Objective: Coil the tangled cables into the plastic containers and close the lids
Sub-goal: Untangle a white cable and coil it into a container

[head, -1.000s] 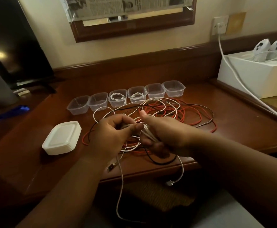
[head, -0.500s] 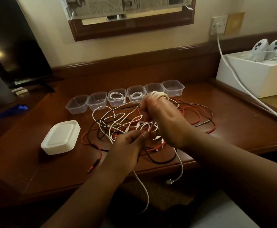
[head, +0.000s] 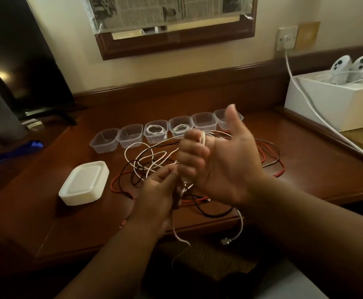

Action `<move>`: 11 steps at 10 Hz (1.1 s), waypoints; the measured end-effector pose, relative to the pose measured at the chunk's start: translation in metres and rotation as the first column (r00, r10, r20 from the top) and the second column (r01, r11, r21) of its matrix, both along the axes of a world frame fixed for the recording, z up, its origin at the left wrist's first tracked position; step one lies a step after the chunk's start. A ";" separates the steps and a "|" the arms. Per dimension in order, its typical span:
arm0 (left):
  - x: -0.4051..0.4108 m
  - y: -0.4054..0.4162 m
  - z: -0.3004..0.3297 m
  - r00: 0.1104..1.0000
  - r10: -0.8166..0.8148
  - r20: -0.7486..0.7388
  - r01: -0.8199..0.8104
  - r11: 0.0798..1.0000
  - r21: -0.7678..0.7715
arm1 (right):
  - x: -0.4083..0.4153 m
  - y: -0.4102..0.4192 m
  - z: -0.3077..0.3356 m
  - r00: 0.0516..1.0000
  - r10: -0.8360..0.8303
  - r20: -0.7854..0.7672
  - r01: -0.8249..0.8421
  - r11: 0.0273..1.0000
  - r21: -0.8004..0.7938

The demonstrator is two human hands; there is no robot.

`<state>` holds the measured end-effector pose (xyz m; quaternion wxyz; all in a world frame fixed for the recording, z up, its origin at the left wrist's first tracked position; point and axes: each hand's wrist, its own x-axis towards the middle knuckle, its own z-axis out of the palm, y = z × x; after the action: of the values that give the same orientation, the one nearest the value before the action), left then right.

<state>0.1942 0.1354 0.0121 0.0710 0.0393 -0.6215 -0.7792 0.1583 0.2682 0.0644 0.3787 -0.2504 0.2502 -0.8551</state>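
Observation:
A tangle of white, black and red cables (head: 146, 162) lies on the wooden desk (head: 305, 169). My right hand (head: 223, 165) is raised over it, thumb up, its curled fingers wound with loops of a white cable (head: 203, 138). Just below, my left hand (head: 156, 195) pinches the same white cable, whose tail hangs off the desk's front edge. Behind stands a row of several clear plastic containers (head: 106, 143); two of them (head: 155, 130) (head: 180, 127) hold coiled white cables. A stack of white lids (head: 83, 183) sits at the left.
A white box (head: 331, 104) with white controllers stands at the right, and a thick white power cord (head: 312, 108) runs from the wall socket across it. A dark screen (head: 18, 61) is at the back left. A white plug (head: 225, 240) dangles below the desk edge.
My right hand has lifted and turned palm towards me with cable loops on its fingers. My left hand dropped lower and moved right, feeding the white cable, and its tail was drawn upward.

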 end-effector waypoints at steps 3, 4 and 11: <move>0.006 -0.021 0.020 0.955 0.023 -0.294 -0.201 0.781 -0.592 | -0.018 0.008 -0.026 0.076 0.229 -0.971 0.950 0.280 0.140; 0.003 -0.023 0.025 0.966 0.012 -0.260 -0.134 0.880 -0.455 | -0.010 0.003 -0.016 0.668 0.130 -0.733 0.623 0.441 0.646; 0.017 -0.022 0.019 0.953 -0.105 -0.283 -0.068 0.838 -0.542 | 0.011 0.005 -0.006 0.658 0.169 -0.734 0.591 0.488 0.642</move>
<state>0.2111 0.1134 0.0313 0.1655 -0.1077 -0.7995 -0.5672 0.1692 0.2731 0.0581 0.1983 -0.3077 0.7909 -0.4904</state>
